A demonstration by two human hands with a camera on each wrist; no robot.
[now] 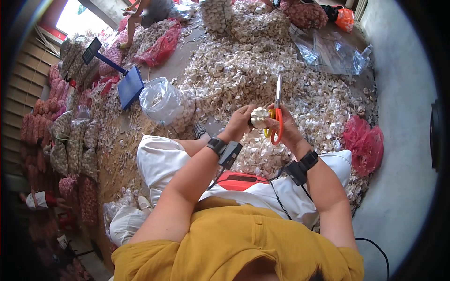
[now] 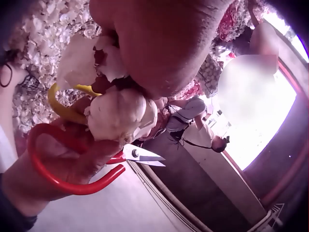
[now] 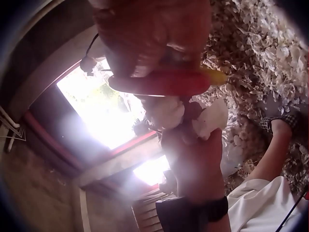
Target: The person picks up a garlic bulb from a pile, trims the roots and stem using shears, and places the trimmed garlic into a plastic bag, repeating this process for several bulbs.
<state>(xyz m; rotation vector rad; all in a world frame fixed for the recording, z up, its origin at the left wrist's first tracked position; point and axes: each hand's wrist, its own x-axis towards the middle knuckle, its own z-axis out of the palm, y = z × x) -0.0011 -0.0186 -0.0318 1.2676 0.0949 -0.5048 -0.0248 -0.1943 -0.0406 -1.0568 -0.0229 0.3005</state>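
Note:
A pale garlic bulb [image 1: 259, 117] is held between both hands over the lap. The left hand [image 1: 239, 122] grips it from one side; in the left wrist view that hand [image 2: 161, 43] is above the bulb [image 2: 118, 113], with a loose flap of skin [image 2: 77, 60] beside it. The right hand [image 1: 287, 125] holds scissors with red and yellow handles [image 1: 280, 126], blades pointing away, and its thumb touches the bulb. In the right wrist view the red handle [image 3: 159, 83] crosses just below the right hand [image 3: 154, 34]. Some fingertips are hidden behind the bulb.
Garlic skins [image 1: 234, 61] cover the floor ahead. A clear plastic bag [image 1: 160, 96] stands front left, near a blue scale [image 1: 130, 87]. Filled net sacks [image 1: 75, 140] line the left side. A pink net [image 1: 363, 145] lies right, beside the wall [image 1: 403, 117]. Other people sit farther off.

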